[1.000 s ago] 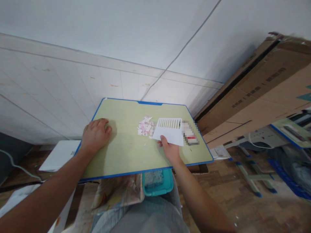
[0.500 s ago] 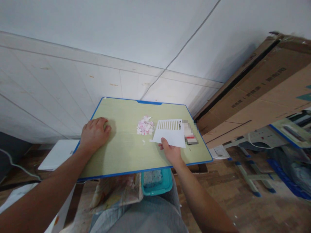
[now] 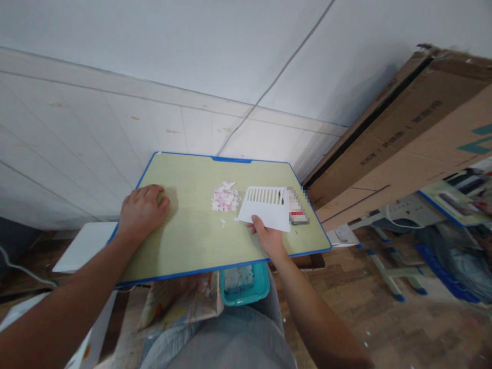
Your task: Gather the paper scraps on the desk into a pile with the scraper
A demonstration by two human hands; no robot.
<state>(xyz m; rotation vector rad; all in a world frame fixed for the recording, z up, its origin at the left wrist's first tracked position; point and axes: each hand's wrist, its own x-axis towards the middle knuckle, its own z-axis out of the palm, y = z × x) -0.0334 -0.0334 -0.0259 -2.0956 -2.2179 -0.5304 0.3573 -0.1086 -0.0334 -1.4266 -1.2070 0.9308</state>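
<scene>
Right hand (image 3: 268, 240) pinching slotted white card (image 3: 263, 214); left hand (image 3: 141, 211) loosely spread on desk (image 3: 188, 241) (blue-edged), pale wall (image 3: 172, 51) behind.

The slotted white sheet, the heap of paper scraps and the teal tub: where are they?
Slotted white sheet (image 3: 266, 210): head view, on its solid part.
Heap of paper scraps (image 3: 225, 198): head view, on its middle.
Teal tub (image 3: 246, 299): head view, on its near rim.

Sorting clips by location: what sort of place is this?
Probably a makeshift workroom or classroom, but the view can't settle which. It shows a blue-edged desk with paper scraps against a panelled wall, a large cardboard box alongside, and a similar desk beyond.
</scene>
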